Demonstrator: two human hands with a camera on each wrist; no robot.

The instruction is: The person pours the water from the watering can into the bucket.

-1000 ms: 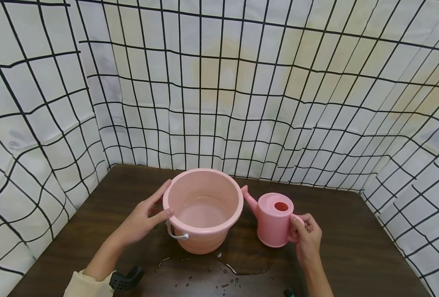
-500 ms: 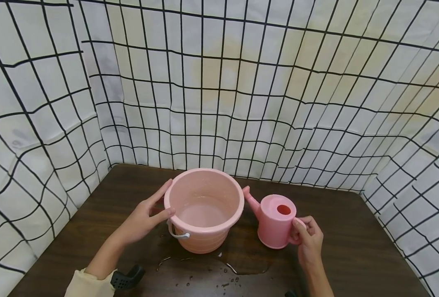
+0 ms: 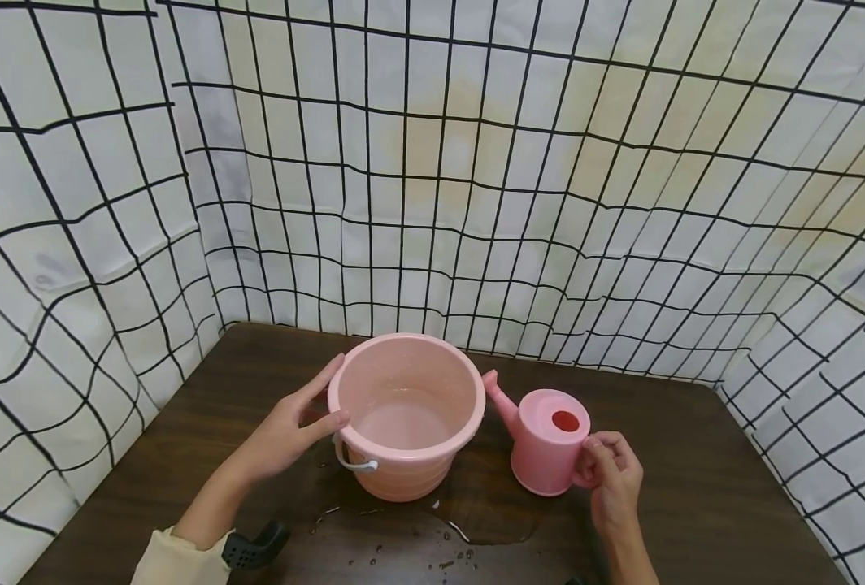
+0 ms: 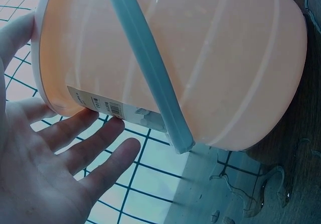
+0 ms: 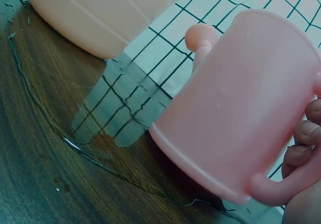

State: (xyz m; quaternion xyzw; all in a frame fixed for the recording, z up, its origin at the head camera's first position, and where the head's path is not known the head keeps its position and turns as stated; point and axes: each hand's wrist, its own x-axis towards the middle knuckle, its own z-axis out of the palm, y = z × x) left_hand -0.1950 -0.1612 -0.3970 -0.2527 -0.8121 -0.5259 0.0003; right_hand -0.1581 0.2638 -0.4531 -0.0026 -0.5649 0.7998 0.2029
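A pink bucket [image 3: 406, 463] with a pale grey handle [image 3: 354, 459] stands upright on the dark wooden table, shallow clear water showing inside. My left hand [image 3: 286, 431] rests at its left rim, thumb lying on the rim. In the left wrist view its other fingers [image 4: 108, 143] are spread, fairly straight, against the bucket's side. To the right, a pink watering can [image 3: 545, 451] with a red filling hole is held by its handle in my right hand [image 3: 615, 483], fingers curled round it. Its spout [image 3: 502, 398] points up toward the bucket's right rim.
A puddle [image 3: 476, 532] with scattered droplets spreads on the table in front of the bucket. White cloth walls with a black grid [image 3: 432, 203] enclose the table at the back and both sides. A black wrist strap [image 3: 253, 548] sits below my left forearm.
The watering can and my right hand have come slightly nearer and to the right. The whole head view has drifted a little. My left hand stays at the bucket's rim.
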